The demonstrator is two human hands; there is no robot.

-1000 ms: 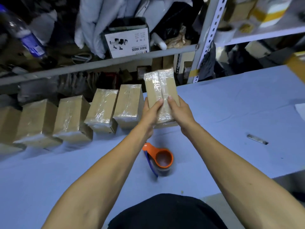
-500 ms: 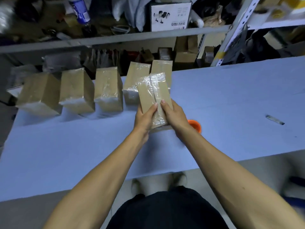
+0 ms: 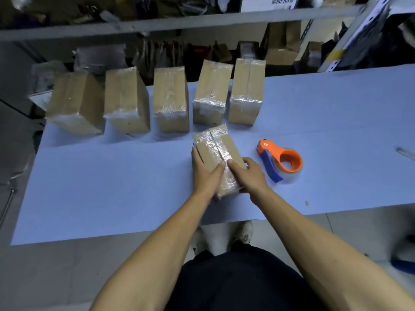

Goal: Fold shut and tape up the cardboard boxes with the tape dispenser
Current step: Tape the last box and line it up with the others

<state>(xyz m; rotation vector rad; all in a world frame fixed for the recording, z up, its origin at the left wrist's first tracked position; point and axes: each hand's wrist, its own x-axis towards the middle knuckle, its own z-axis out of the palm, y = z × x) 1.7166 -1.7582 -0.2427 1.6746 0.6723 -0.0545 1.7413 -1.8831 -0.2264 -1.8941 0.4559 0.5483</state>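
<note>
Blue bench [image 3: 112, 187] by cluttered shelves | five taped boxes [image 3: 171, 98] lined up at the back | left hand [image 3: 205, 173] and right hand [image 3: 248, 175] both grip sixth taped box [image 3: 216, 151], fingers wrapped round its sides | orange tape dispenser [image 3: 280, 161] just right of it

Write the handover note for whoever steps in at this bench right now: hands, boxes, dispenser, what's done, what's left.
Left hand: grips the left side of the small taped brown cardboard box, thumb on top.
Right hand: grips the same box from the right, thumb on its taped seam.
That box sits on the blue table, just in front of the row.
Five taped brown cardboard boxes stand in a row along the far edge.
Orange and blue tape dispenser lies on the table, right of the held box, untouched.
Done: all six boxes in view look closed and taped.
Left: probably set this box with the row; no untaped boxes in view.
</note>
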